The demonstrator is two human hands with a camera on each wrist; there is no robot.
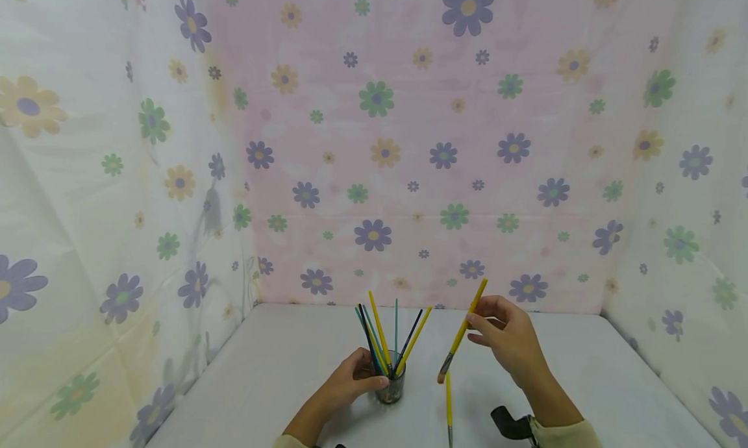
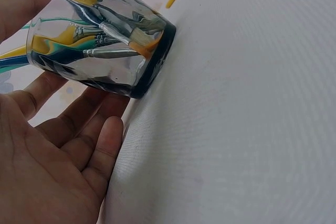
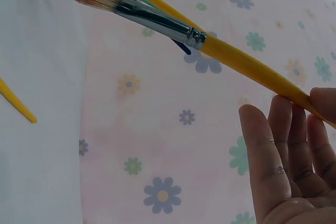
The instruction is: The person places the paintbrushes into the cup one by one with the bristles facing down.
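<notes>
My left hand [image 1: 349, 382] grips a clear drinking glass [image 1: 393, 392], thumb on one side and fingers on the other. The glass stands on the table and holds several paintbrushes [image 2: 113, 52], bristles down, with yellow, teal and dark blue handles. To the right of it, my right hand [image 1: 513, 341] pinches a yellow paintbrush [image 3: 247, 66] by its handle, between thumb and fingertips. This brush is tilted in the air, its flat tan bristles pointing down toward the glass side. Below it, another yellow paintbrush [image 1: 448, 401] lies on the table.
A white cloth covers the table [image 1: 280, 344]. Flower-printed curtains [image 1: 327, 123] enclose the back and both sides. A black strap piece [image 1: 510, 424] sticks out by the right wrist.
</notes>
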